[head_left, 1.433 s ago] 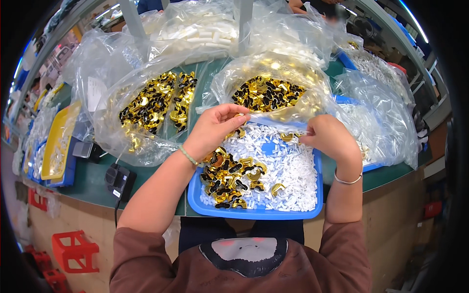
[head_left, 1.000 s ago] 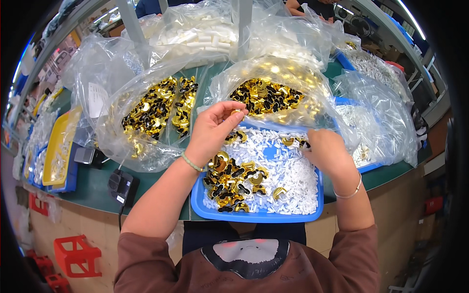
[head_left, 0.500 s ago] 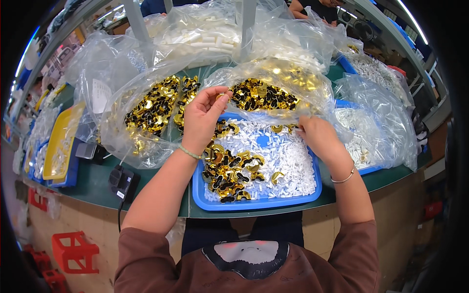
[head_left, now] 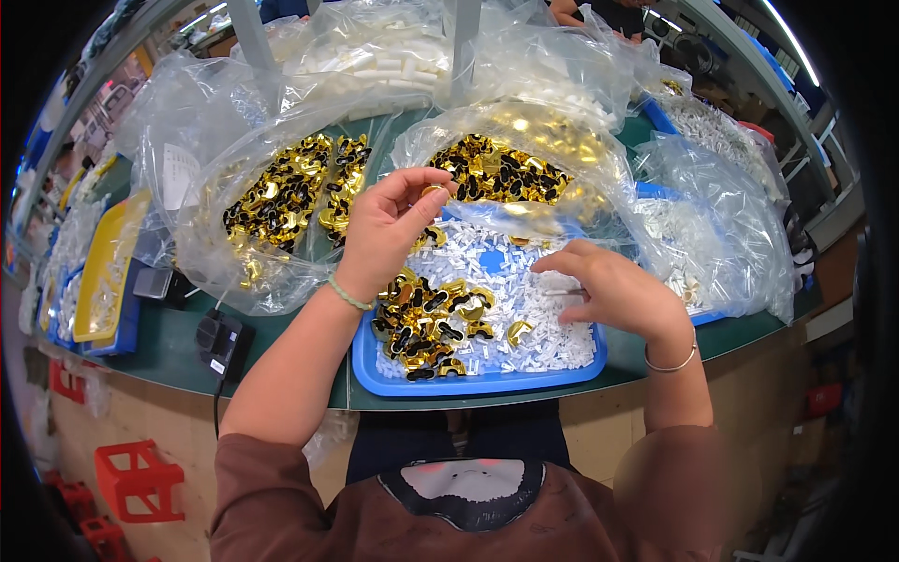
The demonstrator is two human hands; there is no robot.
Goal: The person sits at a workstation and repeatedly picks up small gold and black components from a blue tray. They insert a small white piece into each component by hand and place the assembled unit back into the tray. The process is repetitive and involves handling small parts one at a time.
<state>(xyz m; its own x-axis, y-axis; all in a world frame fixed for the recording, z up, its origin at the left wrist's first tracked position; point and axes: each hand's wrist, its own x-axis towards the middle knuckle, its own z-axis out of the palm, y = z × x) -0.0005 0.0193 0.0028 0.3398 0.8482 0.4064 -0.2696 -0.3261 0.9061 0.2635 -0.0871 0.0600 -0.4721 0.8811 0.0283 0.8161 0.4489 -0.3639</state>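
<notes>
My left hand (head_left: 384,225) is raised above the far left part of a blue tray (head_left: 487,386). Its thumb and fingertips pinch a small gold-coloured piece (head_left: 434,190), mostly covered by the fingers. Low over the tray's right side, my right hand (head_left: 623,290) has its thumb and fingers apart, with nothing visible between them. Beneath it lie many small white plastic pieces (head_left: 552,351). A heap of shiny gold and black parts (head_left: 421,323) fills the tray's left side, and a single gold part (head_left: 519,332) rests among the white pieces.
Clear plastic bags of gold and black parts (head_left: 281,192) (head_left: 496,173) lie open behind the tray. A blue tray of white pieces (head_left: 679,248) stands at right. On the left are a yellow tray (head_left: 94,314) and a black adapter (head_left: 217,339). Metal posts (head_left: 465,56) rise behind.
My right hand has come back from the tray's far right edge toward me, and its fingers have spread. The left hand still pinches the gold piece. The view has shifted slightly.
</notes>
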